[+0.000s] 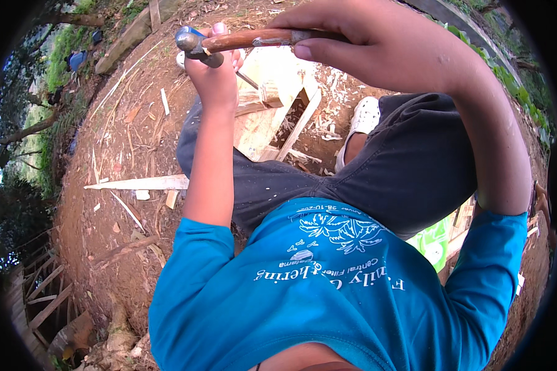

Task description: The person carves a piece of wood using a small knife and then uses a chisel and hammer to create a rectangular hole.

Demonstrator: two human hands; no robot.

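My right hand [380,49] is closed around the wooden handle of a hammer [247,41]. The hammer's metal head is right by my left hand [213,83], overlapping it in view. In that closed left hand is a chisel [247,80]; its thin metal shaft slants down to the right, and a bit of blue shows behind the hammer head. Close to the shaft's end is a wooden block [252,101], lying over pale boards [254,133] between my legs. Whether the hammer touches the chisel is hidden.
Wood shavings [328,127] and offcuts litter the brown dirt [124,154]. A long pointed wood piece [139,183] lies left of my leg. My foot wears a white clog [366,115]. A green bag-like thing [432,244] is at my right, and a log [127,40] lies far left.
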